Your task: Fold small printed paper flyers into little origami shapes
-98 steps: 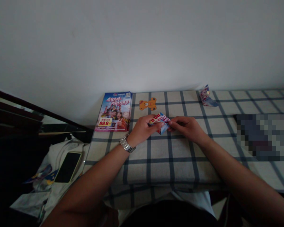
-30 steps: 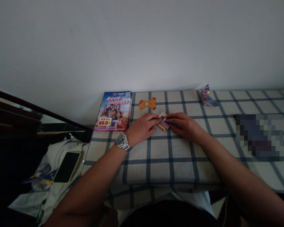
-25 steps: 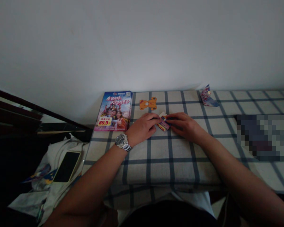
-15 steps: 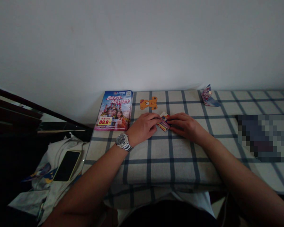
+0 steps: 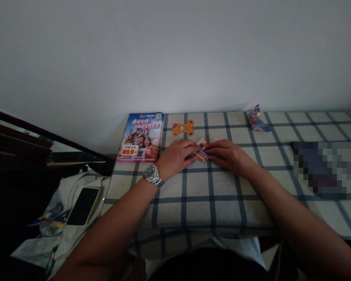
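Between my hands, a small piece of folded printed paper [image 5: 202,152] in purple, yellow and white lies on the checked tablecloth. My left hand [image 5: 179,154], with a steel watch on its wrist, pinches the paper's left edge. From the other side, my right hand [image 5: 226,155] has thumb and fingers closed on its right edge. Fingers hide part of the paper at both ends. Just beyond my left hand lies a flat orange bear figure [image 5: 183,128]. A stack of printed flyers [image 5: 142,134] rests to the left of my left hand.
A folded flyer [image 5: 256,119] stands creased near the wall on the right. At the far right lies a dark, pixelated flat item [image 5: 318,168]. Below the table's left edge, a phone [image 5: 83,206] rests on pale bags or cloth [image 5: 73,179]. The checked tablecloth [image 5: 193,203] hangs over the front edge.
Hardly anything differs. Both hands stay on the folded paper, with slight shifts of the fingers and a small tilt of the paper.
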Demonstrator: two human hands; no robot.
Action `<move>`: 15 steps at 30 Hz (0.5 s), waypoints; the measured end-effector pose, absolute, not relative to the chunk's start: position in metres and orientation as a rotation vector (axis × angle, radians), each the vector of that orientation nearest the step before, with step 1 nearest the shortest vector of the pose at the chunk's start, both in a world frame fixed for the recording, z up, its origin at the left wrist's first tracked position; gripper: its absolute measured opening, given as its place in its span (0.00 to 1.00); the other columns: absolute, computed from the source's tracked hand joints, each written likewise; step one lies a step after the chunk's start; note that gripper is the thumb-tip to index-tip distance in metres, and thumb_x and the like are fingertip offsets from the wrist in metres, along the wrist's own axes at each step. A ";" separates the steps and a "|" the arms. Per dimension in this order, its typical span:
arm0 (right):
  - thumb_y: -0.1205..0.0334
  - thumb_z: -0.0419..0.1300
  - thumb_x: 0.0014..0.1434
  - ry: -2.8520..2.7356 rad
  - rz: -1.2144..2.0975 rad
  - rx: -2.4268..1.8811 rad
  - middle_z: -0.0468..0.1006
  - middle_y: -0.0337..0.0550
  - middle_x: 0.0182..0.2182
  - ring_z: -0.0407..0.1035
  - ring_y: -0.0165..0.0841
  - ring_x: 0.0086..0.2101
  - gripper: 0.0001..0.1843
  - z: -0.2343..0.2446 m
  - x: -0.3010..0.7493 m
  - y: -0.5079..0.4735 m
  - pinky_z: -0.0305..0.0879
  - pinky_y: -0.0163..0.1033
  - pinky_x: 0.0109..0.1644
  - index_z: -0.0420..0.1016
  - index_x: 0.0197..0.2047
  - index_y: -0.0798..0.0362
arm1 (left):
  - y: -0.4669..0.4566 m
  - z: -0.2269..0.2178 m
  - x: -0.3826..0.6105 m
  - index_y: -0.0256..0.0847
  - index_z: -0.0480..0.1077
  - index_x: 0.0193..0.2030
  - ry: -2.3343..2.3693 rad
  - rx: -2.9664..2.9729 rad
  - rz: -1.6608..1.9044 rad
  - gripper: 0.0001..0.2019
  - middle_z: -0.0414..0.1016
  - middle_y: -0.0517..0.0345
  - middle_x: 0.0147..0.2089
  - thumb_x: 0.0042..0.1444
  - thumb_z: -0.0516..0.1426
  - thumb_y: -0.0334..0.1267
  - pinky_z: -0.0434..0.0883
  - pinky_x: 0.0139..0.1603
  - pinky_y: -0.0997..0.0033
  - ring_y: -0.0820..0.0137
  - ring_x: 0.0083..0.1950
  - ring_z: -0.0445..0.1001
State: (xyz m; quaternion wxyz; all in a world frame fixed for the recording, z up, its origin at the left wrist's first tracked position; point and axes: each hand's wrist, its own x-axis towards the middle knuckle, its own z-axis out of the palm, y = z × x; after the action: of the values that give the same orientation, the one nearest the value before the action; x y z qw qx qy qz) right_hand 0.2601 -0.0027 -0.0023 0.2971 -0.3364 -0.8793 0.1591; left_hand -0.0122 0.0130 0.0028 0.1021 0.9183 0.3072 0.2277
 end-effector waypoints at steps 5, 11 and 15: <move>0.60 0.61 0.71 -2.323 0.455 -0.916 0.84 0.49 0.53 0.77 0.45 0.53 0.12 0.002 0.259 -0.004 0.75 0.56 0.59 0.84 0.53 0.45 | 0.014 0.002 -0.013 0.44 0.76 0.56 0.894 2.698 0.706 0.11 0.78 0.52 0.58 0.70 0.60 0.38 0.74 0.60 0.55 0.62 0.58 0.77; 0.58 0.63 0.69 -2.348 0.450 -0.912 0.83 0.49 0.54 0.77 0.45 0.54 0.13 0.002 0.260 -0.005 0.75 0.57 0.59 0.83 0.54 0.45 | 0.012 0.002 -0.011 0.43 0.78 0.54 0.903 2.654 0.761 0.10 0.79 0.52 0.56 0.71 0.58 0.37 0.74 0.59 0.54 0.63 0.55 0.78; 0.57 0.66 0.67 -2.356 0.433 -0.900 0.83 0.49 0.54 0.76 0.46 0.53 0.13 0.001 0.258 -0.006 0.75 0.57 0.58 0.83 0.54 0.45 | 0.011 0.004 -0.009 0.41 0.79 0.52 0.910 2.651 0.768 0.09 0.80 0.52 0.54 0.71 0.58 0.37 0.75 0.58 0.54 0.62 0.54 0.78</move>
State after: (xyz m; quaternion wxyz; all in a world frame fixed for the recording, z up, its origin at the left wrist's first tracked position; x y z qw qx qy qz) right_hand 0.2583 -0.0056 0.0009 0.2875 -0.3368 -0.8819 0.1620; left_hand -0.0092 0.0110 0.0038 0.1175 0.9059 0.3111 0.2623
